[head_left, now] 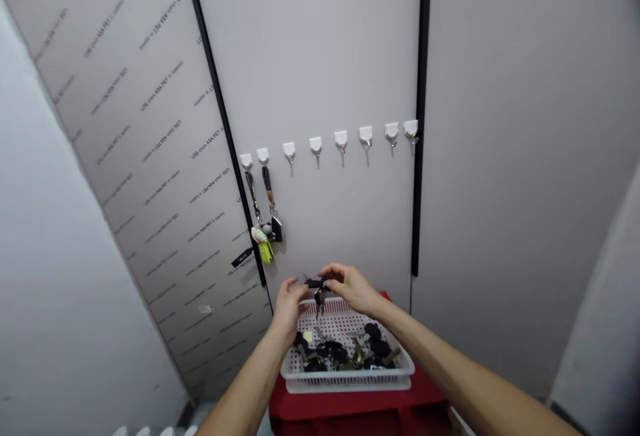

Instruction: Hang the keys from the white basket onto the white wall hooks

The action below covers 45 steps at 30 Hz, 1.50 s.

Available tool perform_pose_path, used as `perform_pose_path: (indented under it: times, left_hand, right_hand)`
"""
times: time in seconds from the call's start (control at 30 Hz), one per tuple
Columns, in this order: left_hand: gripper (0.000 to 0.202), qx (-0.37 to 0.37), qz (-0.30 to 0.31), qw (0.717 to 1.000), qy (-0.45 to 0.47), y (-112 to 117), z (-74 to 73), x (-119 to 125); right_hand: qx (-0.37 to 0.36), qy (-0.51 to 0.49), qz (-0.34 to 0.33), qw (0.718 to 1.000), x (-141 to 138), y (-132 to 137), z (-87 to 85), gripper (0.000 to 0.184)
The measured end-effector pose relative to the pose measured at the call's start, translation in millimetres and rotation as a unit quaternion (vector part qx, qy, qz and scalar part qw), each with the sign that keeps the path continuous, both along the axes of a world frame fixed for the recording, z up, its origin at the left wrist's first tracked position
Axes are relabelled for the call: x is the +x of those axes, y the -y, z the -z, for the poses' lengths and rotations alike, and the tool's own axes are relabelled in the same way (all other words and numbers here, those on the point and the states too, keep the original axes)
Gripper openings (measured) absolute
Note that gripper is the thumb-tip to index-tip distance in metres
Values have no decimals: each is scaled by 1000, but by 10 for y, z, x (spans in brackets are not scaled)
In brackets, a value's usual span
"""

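My left hand [290,303] and my right hand [350,286] are raised above a white perforated basket [395,373], both pinching one black key set [317,286] between them; keys dangle under it. The basket holds several more black keys and fobs [345,353]. On the white wall panel above runs a row of white hooks [341,139]. The two leftmost hooks carry key sets [267,233] with a strap, a yellow-green tag and a black fob. The other hooks are bare.
The basket stands on a red-covered surface [360,409] against the wall. Black vertical strips [419,156] divide the wall panels. The left panel [140,123] is covered in printed protective film.
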State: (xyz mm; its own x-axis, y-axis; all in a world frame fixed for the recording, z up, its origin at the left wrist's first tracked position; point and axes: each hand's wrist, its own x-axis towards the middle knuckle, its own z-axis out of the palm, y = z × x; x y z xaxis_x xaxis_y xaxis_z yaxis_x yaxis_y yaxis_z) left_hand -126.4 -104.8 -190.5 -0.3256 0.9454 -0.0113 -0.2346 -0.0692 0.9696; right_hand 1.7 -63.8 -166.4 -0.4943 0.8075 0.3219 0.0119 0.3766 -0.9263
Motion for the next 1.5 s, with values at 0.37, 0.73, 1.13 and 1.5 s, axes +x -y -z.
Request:
perform_pose_path:
  times: [0.37, 0.73, 1.13, 1.5]
  left_hand:
    - [15, 146, 74, 960, -228, -155, -900, -164]
    - [18, 231, -124, 884, -387, -454, -1894, -289]
    - [23, 115, -184, 845, -489, -668, -2018, -280]
    - [38, 86, 2, 914, -396, -287, -599, -45]
  right_hand:
    - [106, -3, -13, 994, -305, -133, -1001, 17]
    - [259, 2, 145, 955, -500, -471, -1875, 7]
    - [342, 144, 298, 880, -699, -709, -1987, 18]
    - [252, 247, 141, 925, 153, -283, -692, 27]
